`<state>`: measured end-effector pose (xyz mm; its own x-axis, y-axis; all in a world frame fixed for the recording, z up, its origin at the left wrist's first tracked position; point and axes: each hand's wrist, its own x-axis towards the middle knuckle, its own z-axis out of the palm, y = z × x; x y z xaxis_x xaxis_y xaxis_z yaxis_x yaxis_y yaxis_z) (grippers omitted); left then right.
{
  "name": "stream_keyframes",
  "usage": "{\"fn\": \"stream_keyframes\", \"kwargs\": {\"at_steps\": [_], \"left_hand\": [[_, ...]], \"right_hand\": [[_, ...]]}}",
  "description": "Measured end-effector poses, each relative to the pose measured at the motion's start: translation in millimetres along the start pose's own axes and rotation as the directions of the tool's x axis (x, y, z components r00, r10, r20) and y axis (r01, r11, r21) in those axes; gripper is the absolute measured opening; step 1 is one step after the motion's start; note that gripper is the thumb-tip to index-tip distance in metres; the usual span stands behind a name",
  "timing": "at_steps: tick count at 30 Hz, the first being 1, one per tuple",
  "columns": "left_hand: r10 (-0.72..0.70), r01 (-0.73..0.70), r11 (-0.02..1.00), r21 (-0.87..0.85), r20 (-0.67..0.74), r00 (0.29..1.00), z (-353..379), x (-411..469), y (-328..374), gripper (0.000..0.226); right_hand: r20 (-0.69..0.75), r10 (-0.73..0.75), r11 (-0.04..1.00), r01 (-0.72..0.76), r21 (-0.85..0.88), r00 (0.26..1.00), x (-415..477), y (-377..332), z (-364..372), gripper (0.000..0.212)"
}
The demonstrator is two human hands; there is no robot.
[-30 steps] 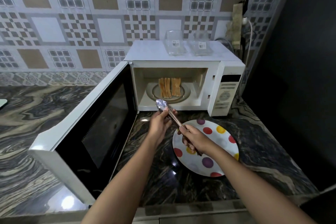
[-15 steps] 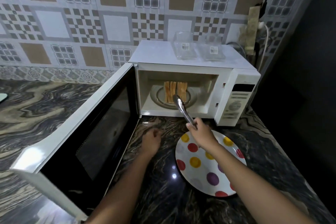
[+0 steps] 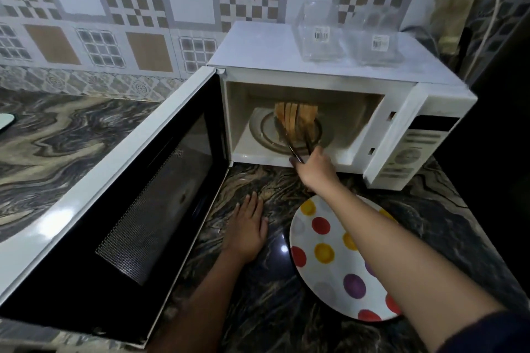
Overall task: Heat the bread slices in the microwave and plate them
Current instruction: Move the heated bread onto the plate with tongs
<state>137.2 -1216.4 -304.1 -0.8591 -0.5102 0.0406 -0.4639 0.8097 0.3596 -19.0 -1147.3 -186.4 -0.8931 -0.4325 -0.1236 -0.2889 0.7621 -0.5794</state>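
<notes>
The white microwave stands open, its door swung out to the left. Several bread slices stand on edge on the glass turntable inside. My right hand grips metal tongs at the cavity's mouth; their arms reach in on both sides of the slices. My left hand rests flat on the dark marble counter, fingers straight. A white plate with coloured dots lies on the counter below the microwave, partly under my right forearm.
Two clear glass containers sit on top of the microwave. The open door takes up the counter's left front. A tiled wall runs behind; a dark surface closes the right side. A cable hangs at the upper right.
My right hand has pushed the tongs forward into the microwave around the bread. My left hand let go of the tongs a second ago and now lies flat on the counter.
</notes>
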Motion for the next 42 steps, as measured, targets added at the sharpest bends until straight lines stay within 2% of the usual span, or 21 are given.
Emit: {"fn": "stream_keyframes", "kwargs": {"at_steps": [7,13,17,20,22,25,28,31,36,39,42], "left_hand": [[0.01,-0.01,1.0,-0.001,-0.021,1.0,3,1,-2,0.057],[0.019,-0.019,1.0,-0.002,-0.027,0.999,2,0,-2,0.057],[0.026,-0.026,1.0,0.002,-0.024,0.999,3,0,-3,0.059],[0.023,-0.023,1.0,0.002,-0.015,1.0,3,1,-4,0.064],[0.023,-0.023,1.0,-0.003,-0.018,1.0,3,2,-4,0.07],[0.028,-0.028,1.0,-0.01,-0.019,0.999,2,1,-3,0.079],[0.026,-0.027,1.0,-0.016,-0.017,1.0,2,2,-5,0.079],[0.029,-0.029,0.999,-0.019,-0.017,0.999,2,1,-5,0.079],[0.022,-0.023,1.0,-0.019,-0.02,1.0,1,2,-5,0.062],[0.033,-0.033,0.999,-0.017,-0.018,0.999,-1,-1,-4,0.061],[0.027,-0.027,0.999,-0.022,-0.001,1.0,-2,-1,-5,0.058]], "right_hand": [[0.023,0.071,0.996,-0.072,0.06,0.997,23,-16,9,0.068],[0.015,0.092,0.993,-0.093,0.077,0.996,45,-30,14,0.056],[0.009,0.255,0.919,-0.245,0.309,0.967,58,-36,20,0.037],[-0.003,0.203,0.912,-0.188,0.364,0.979,59,-39,23,0.04],[-0.028,0.143,0.937,-0.127,0.324,0.989,59,-38,26,0.049],[-0.003,0.174,0.941,-0.165,0.296,0.985,63,-37,31,0.037],[-0.074,0.143,0.982,-0.132,0.136,0.987,60,-34,29,0.041],[-0.085,0.089,0.983,-0.073,0.167,0.992,52,-31,23,0.036],[-0.102,0.065,0.992,-0.053,0.116,0.993,41,-27,19,0.042],[-0.11,0.031,0.999,-0.027,0.035,0.993,28,-25,13,0.032],[-0.134,-0.009,1.0,0.012,0.017,0.991,12,-23,5,0.036]]}}
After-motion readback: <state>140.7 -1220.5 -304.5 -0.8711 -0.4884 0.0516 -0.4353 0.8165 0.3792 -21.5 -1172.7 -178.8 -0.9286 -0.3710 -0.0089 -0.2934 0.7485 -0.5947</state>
